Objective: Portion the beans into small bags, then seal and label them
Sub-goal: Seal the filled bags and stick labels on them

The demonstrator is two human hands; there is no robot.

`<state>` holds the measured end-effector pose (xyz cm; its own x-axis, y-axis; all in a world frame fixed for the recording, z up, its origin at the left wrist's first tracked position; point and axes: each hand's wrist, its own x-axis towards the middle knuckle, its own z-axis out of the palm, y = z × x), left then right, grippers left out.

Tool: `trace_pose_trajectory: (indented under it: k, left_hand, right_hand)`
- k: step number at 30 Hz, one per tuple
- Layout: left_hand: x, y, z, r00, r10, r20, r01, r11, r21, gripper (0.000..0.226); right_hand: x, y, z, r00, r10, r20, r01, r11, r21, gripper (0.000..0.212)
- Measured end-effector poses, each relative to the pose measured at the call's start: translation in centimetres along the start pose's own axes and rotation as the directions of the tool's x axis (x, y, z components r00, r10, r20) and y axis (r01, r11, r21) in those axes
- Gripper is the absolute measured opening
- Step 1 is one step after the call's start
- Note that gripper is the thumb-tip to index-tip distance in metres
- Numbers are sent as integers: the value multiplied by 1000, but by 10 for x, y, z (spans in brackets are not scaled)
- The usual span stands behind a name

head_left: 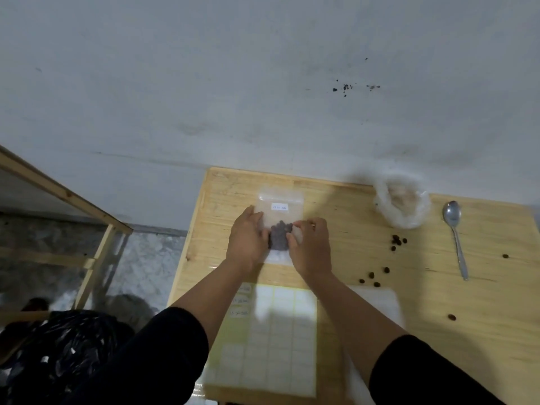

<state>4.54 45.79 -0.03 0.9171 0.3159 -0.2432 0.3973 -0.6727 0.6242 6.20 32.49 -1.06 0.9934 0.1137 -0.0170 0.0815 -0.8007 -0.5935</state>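
Note:
A small clear bag (280, 200) lies flat on the wooden table (350, 258), with a white label (279, 207) stuck near its far end. Dark beans (279, 233) sit bunched in its near half. My left hand (247, 244) grips the bag's left side and my right hand (309, 247) pinches its right side; the two hands flank the beans. A sheet of white sticker labels (280, 340) lies near me, three of them with writing at its left edge. A larger crumpled plastic bag (401, 200) stands open at the back right.
A metal spoon (455, 241) lies at the right of the table. Several loose beans (397, 241) are scattered between the spoon and my right arm. A wooden frame (87, 223) stands left of the table above the stone floor. A wall rises behind.

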Motion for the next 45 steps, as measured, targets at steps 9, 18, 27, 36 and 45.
trace_pose_trajectory:
  k: [9, 18, 27, 36, 45]
  left_hand:
    - [-44, 5, -18, 979, 204, -4, -203, 976, 77, 43]
    - [-120, 16, 9, 829, 540, 142, -552, 832, 54, 36]
    - [-184, 43, 70, 819, 419, 391, -448, 894, -20, 49]
    - [-194, 55, 90, 852, 340, 397, -358, 933, -31, 56]
    - [-192, 59, 70, 922, 341, 184, -319, 938, -139, 45]
  right_hand:
    - [-39, -1, -25, 944, -302, 134, 329, 838, -434, 48]
    - [-133, 25, -73, 996, -85, 3, 75, 858, -508, 53]
    - [-205, 79, -106, 957, 276, -90, -290, 912, -290, 55]
    - [-213, 102, -110, 954, 284, -98, -293, 952, -91, 39]
    - [-196, 81, -118, 946, 207, -250, -183, 976, 114, 33]
